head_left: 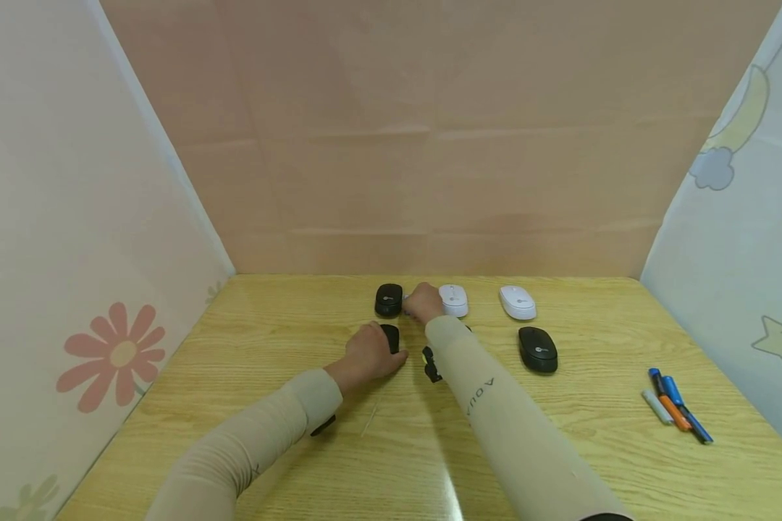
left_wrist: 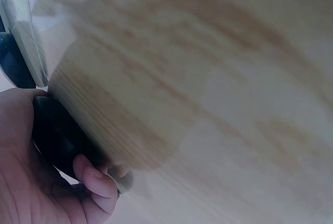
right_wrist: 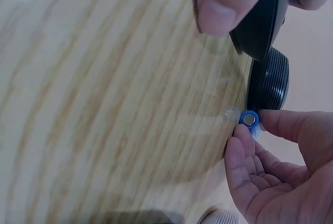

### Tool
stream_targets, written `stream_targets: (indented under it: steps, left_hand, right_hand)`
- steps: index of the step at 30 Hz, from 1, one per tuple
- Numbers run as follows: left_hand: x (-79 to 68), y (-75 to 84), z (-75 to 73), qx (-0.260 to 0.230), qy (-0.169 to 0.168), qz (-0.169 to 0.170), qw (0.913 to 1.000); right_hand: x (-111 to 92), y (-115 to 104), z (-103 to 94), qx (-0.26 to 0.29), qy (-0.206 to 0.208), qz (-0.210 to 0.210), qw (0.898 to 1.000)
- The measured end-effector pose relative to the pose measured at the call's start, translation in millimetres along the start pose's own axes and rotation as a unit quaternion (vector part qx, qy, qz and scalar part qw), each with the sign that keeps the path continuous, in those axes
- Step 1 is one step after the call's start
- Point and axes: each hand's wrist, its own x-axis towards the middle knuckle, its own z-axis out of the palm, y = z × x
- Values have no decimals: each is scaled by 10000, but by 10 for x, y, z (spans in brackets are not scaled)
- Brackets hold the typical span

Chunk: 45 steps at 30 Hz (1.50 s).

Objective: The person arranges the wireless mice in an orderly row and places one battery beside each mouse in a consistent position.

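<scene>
In the head view my left hand (head_left: 368, 351) grips a black computer mouse (head_left: 391, 338) near the table's middle. The left wrist view shows the thumb and fingers curled round that mouse (left_wrist: 57, 135). My right hand (head_left: 425, 302) is farther back, between another black mouse (head_left: 389, 299) and a white mouse (head_left: 453, 299). Thumb and fingertips of this hand pinch a small blue battery (right_wrist: 250, 120) with a silver round end, in the right wrist view. It lies low by the tabletop, beside the ribbed side of the rear black mouse (right_wrist: 273, 81).
Farther right are a second white mouse (head_left: 518, 302) and a black mouse (head_left: 538, 349). Several markers (head_left: 674, 405) lie near the table's right edge. A dark thing shows partly behind my right sleeve (head_left: 495, 391). Paper-covered walls (head_left: 430, 181) bound the wooden table (head_left: 267, 318).
</scene>
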Motion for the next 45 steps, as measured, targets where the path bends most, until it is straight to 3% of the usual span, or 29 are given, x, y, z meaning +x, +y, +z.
stream_targets:
  steps: [23,32,38,45]
  left_hand:
    - [20,11,-6,57,14,-63,10000]
    - [-8,-6,-33,57,-5,-49,10000]
    - [1,-27,-30,-36,-11,-208,9998]
    - [12,-57,-20,203,-82,-138,9997]
  right_hand:
    - [33,-31,-49,-114,15,-145,9998]
    - [15,-172,-224,17,39,-280,9996]
    - [69,-258,-410,-428,220,-709,9963]
    - [18,-346,-667,-640,135,-733,9952]
